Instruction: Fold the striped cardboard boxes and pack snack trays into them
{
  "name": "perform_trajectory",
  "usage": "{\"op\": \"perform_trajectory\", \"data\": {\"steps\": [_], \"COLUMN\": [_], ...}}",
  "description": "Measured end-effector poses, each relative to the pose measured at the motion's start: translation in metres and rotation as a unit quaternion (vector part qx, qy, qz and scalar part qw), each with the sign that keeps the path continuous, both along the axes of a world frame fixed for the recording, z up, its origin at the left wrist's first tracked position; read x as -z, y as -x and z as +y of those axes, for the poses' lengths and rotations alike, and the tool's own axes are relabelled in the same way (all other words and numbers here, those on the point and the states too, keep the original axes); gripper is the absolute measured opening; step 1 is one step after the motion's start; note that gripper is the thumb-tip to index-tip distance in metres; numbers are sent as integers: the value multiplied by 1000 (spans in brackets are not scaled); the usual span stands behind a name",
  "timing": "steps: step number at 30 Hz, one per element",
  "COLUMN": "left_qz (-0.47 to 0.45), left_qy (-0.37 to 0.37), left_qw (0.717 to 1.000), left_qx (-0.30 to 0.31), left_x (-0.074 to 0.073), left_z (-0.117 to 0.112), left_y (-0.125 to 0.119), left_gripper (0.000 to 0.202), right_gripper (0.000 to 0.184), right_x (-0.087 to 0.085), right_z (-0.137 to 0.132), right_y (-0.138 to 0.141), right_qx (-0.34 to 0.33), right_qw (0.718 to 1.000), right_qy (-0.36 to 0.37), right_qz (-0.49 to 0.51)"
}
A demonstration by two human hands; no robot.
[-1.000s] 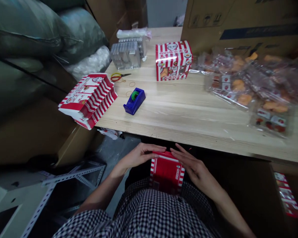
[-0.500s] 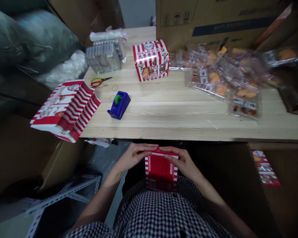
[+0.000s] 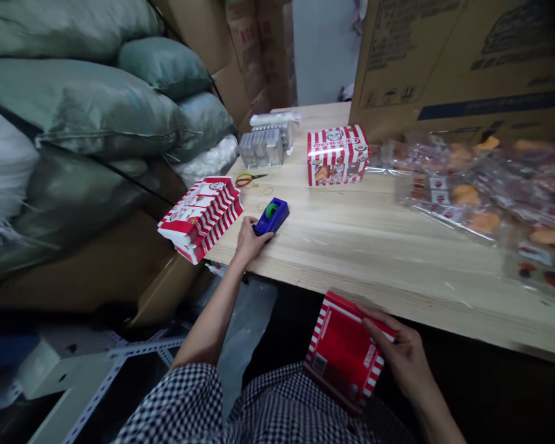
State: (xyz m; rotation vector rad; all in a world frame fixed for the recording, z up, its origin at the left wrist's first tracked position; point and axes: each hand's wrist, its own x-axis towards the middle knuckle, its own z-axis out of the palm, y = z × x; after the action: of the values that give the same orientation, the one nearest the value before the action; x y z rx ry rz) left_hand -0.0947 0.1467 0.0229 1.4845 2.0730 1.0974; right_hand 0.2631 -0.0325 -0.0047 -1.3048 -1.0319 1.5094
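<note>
Left hand [image 3: 251, 242] at the tape dispenser [image 3: 280, 213], red box [image 3: 340, 348] in my right hand [image 3: 404, 351].
Striped cartons [image 3: 202, 216] lie at eleven o'clock; at twelve, my left thumb and fingers meet the dispenser's near end, whether clamped I cannot tell. At one o'clock, the red box tilts before my shirt [image 3: 282, 407], clamped between right thumb and fingers.

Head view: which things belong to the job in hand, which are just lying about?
In the job, apparently:
red-and-white box, in the right hand
blue tape dispenser, left hand on it

Seemingly just lying about:
scissors
clear plastic cases
green sacks
</note>
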Motion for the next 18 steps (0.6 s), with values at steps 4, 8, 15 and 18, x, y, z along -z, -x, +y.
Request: {"op": "perform_trajectory", "data": {"steps": [4,8,15,18], "left_qz": [-68,-150,-219,-238], "left_qy": [58,103,113,106], "left_qw": [996,982,968,965], "left_qx": [28,55,47,41], "left_x": [8,-5,-12,-7], "left_z": [11,15,24,23], "left_y": [11,21,26,23], "left_gripper": [40,38,33,29], "right_gripper": [33,34,34,33], "right_x": [4,3,-9,-15], "right_z": [-5,-9,-11,-13], "right_y": [0,1,7,9], "right_qx": [-5,-9,-10,-8], "right_qw": [999,999,999,999], "right_qy": [25,40,34,28], "right_qz": [23,35,22,27]}}
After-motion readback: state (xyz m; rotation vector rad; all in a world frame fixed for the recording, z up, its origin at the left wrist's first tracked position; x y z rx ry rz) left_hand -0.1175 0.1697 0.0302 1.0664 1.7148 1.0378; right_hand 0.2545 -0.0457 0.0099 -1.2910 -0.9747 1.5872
